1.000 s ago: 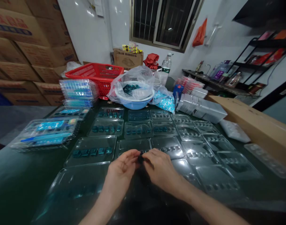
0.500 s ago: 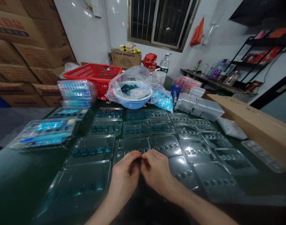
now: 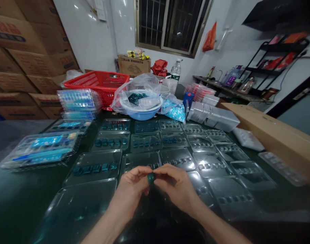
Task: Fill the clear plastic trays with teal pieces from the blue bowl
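Note:
Low over the near part of the table, my left hand [image 3: 131, 188] and my right hand [image 3: 175, 184] meet fingertip to fingertip. Between them is a small dark teal piece [image 3: 151, 178], pinched by thumb and fingers from both sides. Just beyond my fingers lie clear plastic trays, one [image 3: 177, 155] with several moulded hollows in a row. To the left, another clear tray [image 3: 94, 157] holds several teal square pieces in its hollows. A bigger-looking tray [image 3: 86, 193] lies nearest my left forearm, with teal pieces faintly visible.
A blue basin [image 3: 144, 114] with a plastic bag and teal pieces stands at the back, near a red basket [image 3: 111, 81]. Packed clear cases [image 3: 45, 145] lie left; a bag of blue-white bits [image 3: 174, 110] and a long cardboard box [image 3: 272, 132] are right.
My hands have tilted and spread a little, so the teal piece between my fingertips now shows. The whole view has shifted slightly; the trays stay in place.

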{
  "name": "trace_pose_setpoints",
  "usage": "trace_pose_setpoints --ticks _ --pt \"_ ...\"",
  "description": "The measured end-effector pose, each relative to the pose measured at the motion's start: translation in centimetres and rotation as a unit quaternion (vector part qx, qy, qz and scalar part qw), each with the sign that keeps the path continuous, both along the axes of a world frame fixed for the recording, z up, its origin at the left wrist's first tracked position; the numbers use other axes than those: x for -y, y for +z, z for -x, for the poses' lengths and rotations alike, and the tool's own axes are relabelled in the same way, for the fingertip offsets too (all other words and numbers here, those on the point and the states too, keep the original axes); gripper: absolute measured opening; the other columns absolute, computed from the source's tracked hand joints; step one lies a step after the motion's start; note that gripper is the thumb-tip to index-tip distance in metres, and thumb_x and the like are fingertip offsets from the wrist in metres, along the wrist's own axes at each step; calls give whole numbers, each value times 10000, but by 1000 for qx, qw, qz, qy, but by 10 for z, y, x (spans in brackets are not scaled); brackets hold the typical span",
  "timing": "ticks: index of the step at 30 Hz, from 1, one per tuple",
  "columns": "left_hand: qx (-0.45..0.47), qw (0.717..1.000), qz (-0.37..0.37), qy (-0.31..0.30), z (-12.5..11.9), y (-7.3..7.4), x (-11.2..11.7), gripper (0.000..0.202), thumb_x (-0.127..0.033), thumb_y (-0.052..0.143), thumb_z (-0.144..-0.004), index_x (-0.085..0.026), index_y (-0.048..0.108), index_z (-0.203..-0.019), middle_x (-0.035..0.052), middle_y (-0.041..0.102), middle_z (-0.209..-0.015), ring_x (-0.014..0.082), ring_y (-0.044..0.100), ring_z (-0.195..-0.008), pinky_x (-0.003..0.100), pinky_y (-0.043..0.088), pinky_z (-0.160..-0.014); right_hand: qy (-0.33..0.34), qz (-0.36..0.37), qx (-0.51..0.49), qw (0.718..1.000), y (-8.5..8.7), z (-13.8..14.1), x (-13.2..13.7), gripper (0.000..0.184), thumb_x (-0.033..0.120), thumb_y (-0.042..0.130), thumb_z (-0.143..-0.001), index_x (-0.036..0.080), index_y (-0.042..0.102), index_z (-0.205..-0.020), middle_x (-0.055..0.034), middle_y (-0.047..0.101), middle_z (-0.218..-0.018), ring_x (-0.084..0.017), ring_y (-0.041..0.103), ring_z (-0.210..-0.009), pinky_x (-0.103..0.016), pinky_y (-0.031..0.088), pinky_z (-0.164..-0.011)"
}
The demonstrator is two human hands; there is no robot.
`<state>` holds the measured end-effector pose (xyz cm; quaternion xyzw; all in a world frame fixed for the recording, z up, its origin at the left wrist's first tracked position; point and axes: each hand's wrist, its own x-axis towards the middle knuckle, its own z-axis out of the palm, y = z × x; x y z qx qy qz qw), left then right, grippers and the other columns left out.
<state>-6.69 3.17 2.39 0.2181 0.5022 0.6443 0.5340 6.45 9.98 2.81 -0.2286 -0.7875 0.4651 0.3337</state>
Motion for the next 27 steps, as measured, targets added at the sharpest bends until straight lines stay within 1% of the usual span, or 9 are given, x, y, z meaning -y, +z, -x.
trace_pose_setpoints --ticks 5,8,10,12,15,18,20,23,27 --pt "-26 998 0 -51 -5 -3 -8 93 -204 661 -621 -160 624 -695 -26 539 -547 53 390 -428 200 261 -413 -15 93 -1 996 2 -6 1 111 140 590 -705 197 612 -797 10 577 -728 -103 536 -629 -197 420 -546" --pt "-42 995 11 -85 -7 -2 -16 151 -266 629 -654 -165 633 -766 -14 533 -524 77 410 -436 207 270 -407 -31 65 20 997 3 -11 -16 91 173 571 -717 187 591 -804 12 588 -692 -104 546 -610 -192 427 -528" --pt "-61 993 24 -99 -6 -1 -20 242 -312 603 -674 -165 626 -865 4 551 -550 100 441 -467 216 301 -417 -88 -29 63 994 0 -16 -48 117 204 546 -732 181 584 -840 2 601 -705 -112 558 -618 -200 437 -541" --pt "-95 991 43 -87 0 0 -21 319 -355 592 -673 -161 610 -926 17 564 -569 119 463 -493 226 330 -428 -186 -154 133 961 -6 -23 -92 154 216 518 -741 166 586 -870 -12 609 -710 -118 561 -613 -214 443 -556" --pt "-163 982 77 -51 13 -3 -19 362 -417 578 -661 -163 610 -917 25 574 -573 125 460 -477 240 350 -441 -234 -196 177 936 -20 -31 -161 169 147 512 -714 139 597 -860 -47 609 -750 -146 561 -662 -262 441 -612" --pt "-217 970 106 -18 27 -4 -14 383 -460 569 -648 -176 617 -900 23 581 -570 113 436 -432 245 350 -446 -220 -220 232 922 -36 -32 -203 123 112 541 -710 137 603 -813 -39 600 -748 -143 555 -688 -281 434 -659" --pt "-234 965 118 10 35 -3 -13 386 -470 578 -631 -186 626 -887 20 580 -561 117 441 -424 249 355 -451 -203 -231 269 913 -47 -28 -214 82 163 540 -760 123 587 -815 -28 589 -765 -134 552 -706 -295 436 -676" --pt "-247 962 115 28 44 -1 -13 378 -470 591 -615 -192 637 -867 17 578 -552 127 452 -422 259 364 -465 -185 -246 315 898 -58 -22 -217 164 259 493 -823 113 560 -856 -24 572 -826 -132 548 -744 -315 443 -688" --pt "-248 963 102 31 52 1 -17 381 -471 596 -610 -192 637 -867 16 580 -563 138 461 -440 260 364 -461 -167 -264 362 878 -60 -20 -217 193 292 480 -829 120 553 -878 -29 564 -866 -138 539 -764 -319 434 -694"
